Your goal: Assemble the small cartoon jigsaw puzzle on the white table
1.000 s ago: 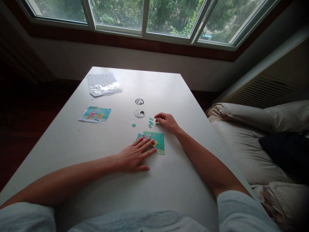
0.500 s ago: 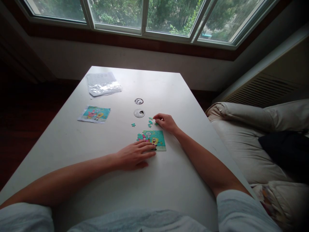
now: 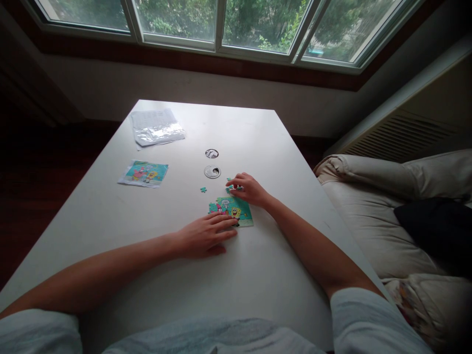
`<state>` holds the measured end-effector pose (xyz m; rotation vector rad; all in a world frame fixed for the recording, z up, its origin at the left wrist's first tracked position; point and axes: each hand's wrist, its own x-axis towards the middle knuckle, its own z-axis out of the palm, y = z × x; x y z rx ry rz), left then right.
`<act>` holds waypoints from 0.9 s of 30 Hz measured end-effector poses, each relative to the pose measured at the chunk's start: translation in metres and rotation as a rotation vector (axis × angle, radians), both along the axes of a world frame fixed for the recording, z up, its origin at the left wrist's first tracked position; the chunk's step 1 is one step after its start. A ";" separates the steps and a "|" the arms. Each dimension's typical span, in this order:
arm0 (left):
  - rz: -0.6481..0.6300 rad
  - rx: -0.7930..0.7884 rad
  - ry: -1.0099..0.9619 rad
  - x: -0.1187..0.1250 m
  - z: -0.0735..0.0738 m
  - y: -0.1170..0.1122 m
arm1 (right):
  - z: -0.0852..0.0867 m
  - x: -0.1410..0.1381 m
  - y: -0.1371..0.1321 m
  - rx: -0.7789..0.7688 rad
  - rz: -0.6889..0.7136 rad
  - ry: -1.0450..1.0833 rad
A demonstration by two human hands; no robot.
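Note:
A small teal cartoon jigsaw puzzle [image 3: 236, 209], partly assembled, lies flat on the white table [image 3: 110, 221]. My left hand [image 3: 205, 237] rests flat on the table with its fingers stretched out, the fingertips touching the puzzle's near left edge. My right hand [image 3: 248, 189] is just beyond the puzzle, with curled fingers over a few loose teal pieces [image 3: 229, 187]; whether it holds one is hidden. One more loose piece [image 3: 203, 189] lies apart to the left.
A printed reference picture [image 3: 144, 173] lies to the left, a clear plastic bag on paper [image 3: 157, 128] at the far left. Two round cable holes [image 3: 212, 171] are set in the table top. A beige sofa [image 3: 387, 221] with a dark cushion [image 3: 435, 226] stands right of the table.
My left hand has slid back off the puzzle to its near edge. My right hand has moved a little left and nearer, over the loose pieces.

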<state>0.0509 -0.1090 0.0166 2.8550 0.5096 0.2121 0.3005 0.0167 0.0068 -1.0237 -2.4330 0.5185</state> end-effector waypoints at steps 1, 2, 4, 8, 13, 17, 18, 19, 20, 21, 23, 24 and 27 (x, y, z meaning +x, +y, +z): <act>0.000 0.002 0.002 0.000 0.000 0.000 | 0.000 0.000 0.000 0.007 0.003 -0.024; -0.001 0.002 0.003 0.000 0.000 0.000 | -0.001 0.000 0.000 0.016 0.000 -0.045; -0.002 0.000 0.000 0.000 0.000 0.001 | -0.001 -0.001 0.000 0.037 -0.012 -0.077; -0.003 -0.017 -0.032 0.001 0.000 0.001 | -0.002 -0.006 -0.003 0.064 -0.030 -0.099; -0.010 -0.007 -0.037 -0.001 -0.001 0.002 | -0.006 -0.010 -0.004 0.091 -0.082 -0.069; -0.016 -0.007 -0.052 -0.002 0.002 0.002 | -0.007 -0.006 -0.001 0.081 -0.104 -0.017; -0.022 -0.008 -0.054 -0.002 0.002 0.002 | -0.006 -0.005 -0.001 0.078 -0.101 -0.014; -0.030 -0.011 -0.054 -0.002 0.002 0.002 | -0.006 -0.004 0.000 0.078 -0.096 -0.020; -0.039 -0.014 -0.053 -0.001 0.003 0.002 | -0.006 -0.004 0.000 0.081 -0.090 -0.030; -0.048 -0.019 -0.051 -0.001 0.003 0.002 | -0.007 -0.005 -0.001 0.086 -0.084 -0.041; -0.063 -0.029 -0.052 0.000 0.003 0.001 | -0.008 -0.008 -0.003 0.099 -0.074 -0.059; -0.069 -0.034 -0.053 0.000 0.003 0.001 | -0.008 -0.010 -0.003 0.104 -0.068 -0.065; -0.079 -0.047 -0.067 0.000 0.004 0.002 | -0.007 -0.010 -0.003 0.111 -0.059 -0.056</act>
